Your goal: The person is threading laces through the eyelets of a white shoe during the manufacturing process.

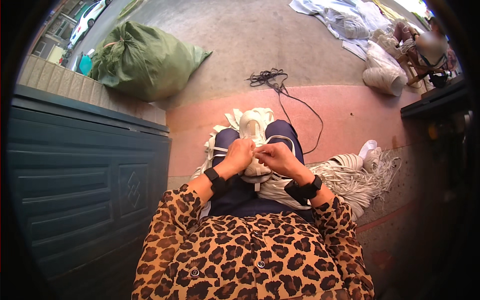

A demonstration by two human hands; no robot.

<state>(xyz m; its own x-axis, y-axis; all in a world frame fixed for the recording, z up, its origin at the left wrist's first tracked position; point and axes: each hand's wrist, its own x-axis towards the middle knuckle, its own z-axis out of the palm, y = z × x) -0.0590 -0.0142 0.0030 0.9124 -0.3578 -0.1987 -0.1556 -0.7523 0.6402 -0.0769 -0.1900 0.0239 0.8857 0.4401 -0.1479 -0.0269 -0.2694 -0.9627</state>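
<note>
A cream-white shoe upper [252,125] rests between my knees, its rounded end pointing away and its grey-edged opening toward me. My left hand [241,153] is closed over its middle, fingers bent in a pinch. Against it, from the right, my right hand [280,158] pinches with thumb and forefinger. A flat white shoelace [286,139] loops out beside the right hand, and another strand crosses my left knee. The fingers partly hide what they grip. More white uppers [233,120] lie behind and to the left of my knees.
On the right, a heap of white laces [345,182] and stacked uppers spreads over the floor. A black cord [272,79] lies tangled ahead. A green sack [145,62] stands far left, beyond a dark blue door [75,185]. Someone sits far right near white bundles [384,70].
</note>
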